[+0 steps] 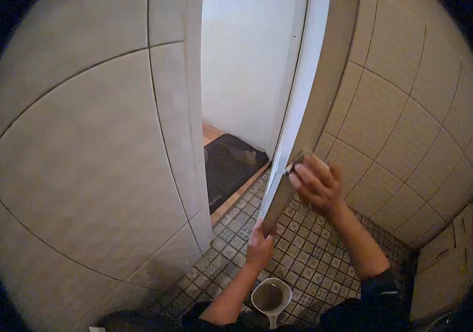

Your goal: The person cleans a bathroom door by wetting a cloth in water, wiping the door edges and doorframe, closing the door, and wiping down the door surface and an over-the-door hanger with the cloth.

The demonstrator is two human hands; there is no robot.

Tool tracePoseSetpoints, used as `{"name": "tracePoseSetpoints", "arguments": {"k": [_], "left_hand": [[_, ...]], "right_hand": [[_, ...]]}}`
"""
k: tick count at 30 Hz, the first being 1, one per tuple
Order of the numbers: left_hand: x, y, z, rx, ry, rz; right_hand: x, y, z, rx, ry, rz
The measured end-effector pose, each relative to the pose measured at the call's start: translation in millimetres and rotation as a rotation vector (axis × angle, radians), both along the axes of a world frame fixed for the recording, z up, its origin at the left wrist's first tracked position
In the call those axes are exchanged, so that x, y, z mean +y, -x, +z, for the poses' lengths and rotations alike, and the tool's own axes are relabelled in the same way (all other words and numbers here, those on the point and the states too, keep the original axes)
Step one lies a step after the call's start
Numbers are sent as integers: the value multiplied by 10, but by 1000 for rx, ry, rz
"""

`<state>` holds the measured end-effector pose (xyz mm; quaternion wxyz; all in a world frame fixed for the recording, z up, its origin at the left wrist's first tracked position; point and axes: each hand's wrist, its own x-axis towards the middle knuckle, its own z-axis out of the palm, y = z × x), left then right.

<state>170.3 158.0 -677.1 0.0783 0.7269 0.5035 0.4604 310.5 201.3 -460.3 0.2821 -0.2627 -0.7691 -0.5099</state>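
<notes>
A door stands ajar, its edge running from the top of the view down to the tiled floor. My left hand is low down, its fingers closed round the door's lower edge. Higher up, my right hand is curled against the door's face, close to its edge. It pinches a small greyish, dark-edged thing whose kind I cannot make out. Below my hands a white dipper with a handle sits on the floor, with murky liquid in it.
Small patterned tiles cover the floor. Large pale tiles line the left wall and the right wall. Past the doorway a dark mat lies on a wood-look floor. Low at the right stands a pale boxy surface.
</notes>
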Motion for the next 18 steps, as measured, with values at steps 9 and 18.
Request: {"name": "tracePoseSetpoints", "arguments": {"k": [9,18], "left_hand": [[-9,45,72,-29,-15,-44],[17,75,44,22,-49,-54]], "right_hand": [[-75,-136,-1446,-426,334,108],[43,32,93,-25,-57,1]]}}
